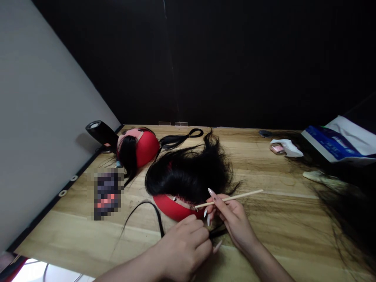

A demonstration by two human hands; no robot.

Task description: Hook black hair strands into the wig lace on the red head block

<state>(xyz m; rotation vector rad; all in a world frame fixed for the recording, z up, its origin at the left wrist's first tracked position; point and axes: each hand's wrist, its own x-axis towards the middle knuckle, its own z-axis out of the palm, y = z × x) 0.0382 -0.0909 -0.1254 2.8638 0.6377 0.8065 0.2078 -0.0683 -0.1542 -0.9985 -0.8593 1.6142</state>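
Note:
A red wig head form [173, 207] lies in front of me. Over it sits a wig of long black hair [188, 172], with a pale lace edge [183, 202] along its near side. My right hand [227, 213] pinches a ventilating needle with a thin wooden handle [245, 194], its tip against the lace. Close to the form's near side, my left hand [188, 246] is closed around a strand of black hair [158, 217], which shows on both sides of the fist. My left fingertips are mostly hidden.
At the back left stand a second red head form [148, 147] with lace and hair, and a black cylinder [102, 133]. A tied hair bundle [179, 139] lies behind the wig. Loose black hair [346, 196], a blue-and-white packet [337, 145] and a crumpled wrapper [288, 148] occupy the right.

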